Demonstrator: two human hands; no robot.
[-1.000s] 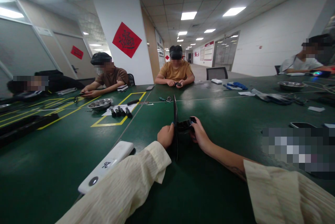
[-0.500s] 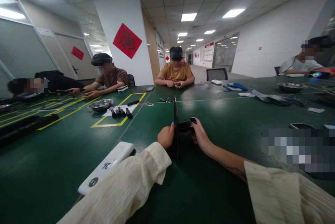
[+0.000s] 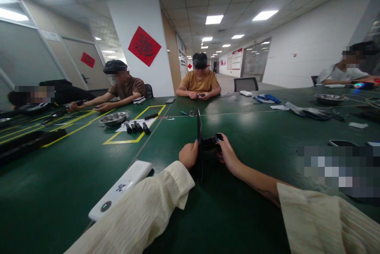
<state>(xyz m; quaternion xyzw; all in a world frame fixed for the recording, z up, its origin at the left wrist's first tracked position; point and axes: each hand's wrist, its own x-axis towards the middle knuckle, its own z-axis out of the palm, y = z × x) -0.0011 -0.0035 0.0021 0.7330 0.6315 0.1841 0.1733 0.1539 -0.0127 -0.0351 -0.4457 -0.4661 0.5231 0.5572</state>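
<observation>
A thin black panel (image 3: 199, 125) stands on edge in front of me, seen almost edge-on. From its right side juts a black block-like part (image 3: 209, 143); whether the two are joined, I cannot tell. My left hand (image 3: 188, 155) is closed on the panel from the left, thumb up along its face. On the other side, my right hand (image 3: 228, 153) is wrapped round the outer end of the block-like part, with its thumb on top. The right fingers are partly hidden behind that part.
A white power bank (image 3: 120, 192) lies beside my left forearm. Farther left are a metal bowl (image 3: 114, 119) and several short black cylinders (image 3: 138, 128) on paper. Pliers (image 3: 184, 113) lie beyond the panel. Gloves (image 3: 308, 111) and another bowl (image 3: 330, 98) are at right. Several people sit around.
My hands, the panel and the block-like part stay where they were. At far left, a co-worker's outstretched hand has shifted left with a dark object.
</observation>
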